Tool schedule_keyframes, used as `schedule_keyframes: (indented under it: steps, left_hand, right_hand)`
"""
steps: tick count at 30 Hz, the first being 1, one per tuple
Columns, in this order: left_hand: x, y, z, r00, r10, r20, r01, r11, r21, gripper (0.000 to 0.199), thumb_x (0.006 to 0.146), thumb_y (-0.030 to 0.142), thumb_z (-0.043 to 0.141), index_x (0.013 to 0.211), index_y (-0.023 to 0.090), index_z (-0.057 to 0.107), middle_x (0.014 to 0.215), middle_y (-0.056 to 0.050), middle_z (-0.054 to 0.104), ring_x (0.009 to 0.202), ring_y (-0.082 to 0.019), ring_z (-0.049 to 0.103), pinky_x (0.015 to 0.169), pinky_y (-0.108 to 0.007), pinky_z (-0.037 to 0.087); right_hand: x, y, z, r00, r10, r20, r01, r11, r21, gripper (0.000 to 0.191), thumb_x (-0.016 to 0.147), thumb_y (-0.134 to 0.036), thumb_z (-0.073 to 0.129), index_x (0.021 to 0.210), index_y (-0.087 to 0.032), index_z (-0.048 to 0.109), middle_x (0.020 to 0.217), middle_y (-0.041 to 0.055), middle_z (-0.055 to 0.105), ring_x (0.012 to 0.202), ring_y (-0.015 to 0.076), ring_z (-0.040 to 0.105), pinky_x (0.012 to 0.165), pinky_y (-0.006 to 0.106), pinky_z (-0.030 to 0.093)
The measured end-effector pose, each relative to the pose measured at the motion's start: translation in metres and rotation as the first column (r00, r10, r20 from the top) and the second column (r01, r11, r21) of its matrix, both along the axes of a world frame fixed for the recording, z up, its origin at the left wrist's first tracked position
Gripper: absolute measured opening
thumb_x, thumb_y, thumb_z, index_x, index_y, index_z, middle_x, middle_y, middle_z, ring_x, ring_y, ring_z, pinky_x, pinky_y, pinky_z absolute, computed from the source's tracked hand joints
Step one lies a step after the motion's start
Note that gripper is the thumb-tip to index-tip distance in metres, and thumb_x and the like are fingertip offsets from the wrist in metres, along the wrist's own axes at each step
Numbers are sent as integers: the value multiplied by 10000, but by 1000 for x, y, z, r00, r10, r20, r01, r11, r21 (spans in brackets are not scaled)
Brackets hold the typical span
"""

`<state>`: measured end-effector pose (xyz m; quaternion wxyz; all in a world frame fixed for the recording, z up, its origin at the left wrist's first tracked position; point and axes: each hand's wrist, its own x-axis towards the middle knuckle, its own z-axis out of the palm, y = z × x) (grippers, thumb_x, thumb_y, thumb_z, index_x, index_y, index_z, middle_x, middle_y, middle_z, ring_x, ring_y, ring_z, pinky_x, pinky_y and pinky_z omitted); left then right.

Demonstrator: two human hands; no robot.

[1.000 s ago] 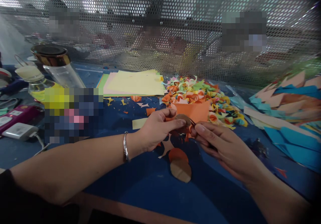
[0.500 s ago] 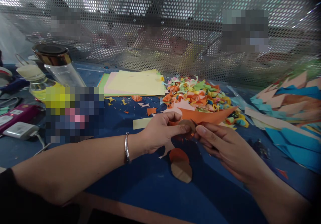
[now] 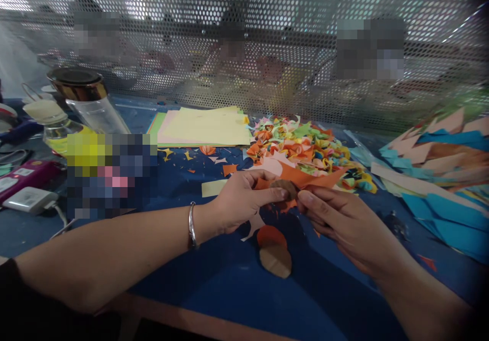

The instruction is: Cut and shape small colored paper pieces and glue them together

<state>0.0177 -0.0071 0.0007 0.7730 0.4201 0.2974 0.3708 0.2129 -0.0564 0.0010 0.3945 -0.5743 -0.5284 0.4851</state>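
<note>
The left hand (image 3: pixel 244 201) grips a brown paper disc (image 3: pixel 286 188) above the blue table (image 3: pixel 214 280). Behind the disc is an orange paper sheet (image 3: pixel 309 176); its long axis runs left to right, with the pointed end toward the right. The right hand (image 3: pixel 336 213) is pinched closed beside the disc, on what I cannot tell. The label on the purple device (image 3: pixel 36 174) is too small for reading.
</note>
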Motion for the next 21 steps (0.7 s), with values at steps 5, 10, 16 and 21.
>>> schedule_keyframes:
  steps: [5,10,16,21]
  left_hand:
    - [0,-1,5,999,17,-29,-17,1000,4,377,585,259,989,762,148,674,698,10,693,659,-96,618,694,-269,487]
    - [0,-2,11,996,31,-80,-28,999,35,329,563,242,990,712,145,713,700,11,681,680,-91,586,708,-259,479]
    - [0,-2,8,999,35,-40,-31,996,87,309,590,274,983,683,148,716,657,26,643,679,-88,549,707,-257,458]
    - [0,-2,3,999,44,-17,-42,995,95,300,592,270,984,719,153,738,671,22,640,755,-123,588,751,-284,468]
  right_hand:
    - [3,1,-4,999,-23,33,23,1000,0,685,710,-853,757,691,-181,627,589,-63,336,495,65,269,430,221,221]
    - [6,2,-8,998,-20,58,19,1000,10,678,720,-853,748,678,-192,603,579,-58,349,501,73,281,436,228,237]
    - [8,1,-9,997,-10,79,5,998,63,578,788,-776,754,727,-211,650,555,-42,385,506,103,312,424,251,258]
    - [9,1,-9,997,-15,78,9,997,76,553,795,-765,758,761,-217,693,539,-36,399,490,111,324,410,263,263]
